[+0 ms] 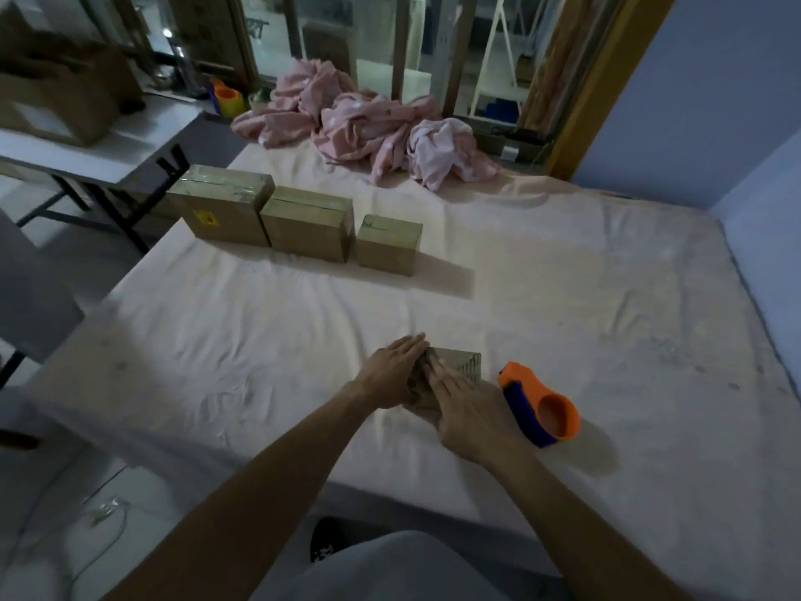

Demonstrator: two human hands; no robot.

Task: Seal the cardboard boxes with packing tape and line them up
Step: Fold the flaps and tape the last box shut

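A small cardboard box (459, 366) lies on the white sheet of the bed (260, 340), near the front edge. My left hand (392, 373) lies flat against its left side and my right hand (472, 416) presses flat on its top; the two hands hide most of it. An orange and blue tape dispenser (542, 405) rests on the sheet just right of the box, in neither hand. Farther back stand three cardboard boxes in a row: a large one (221, 210), a middle one (307, 227) and a smaller one (388, 245).
A heap of pink cloth (368, 128) lies at the bed's far edge. A white folding table (86, 158) with a cardboard box (56, 93) stands at the left. A second orange dispenser (227, 99) sits behind it. A blue wall bounds the right side.
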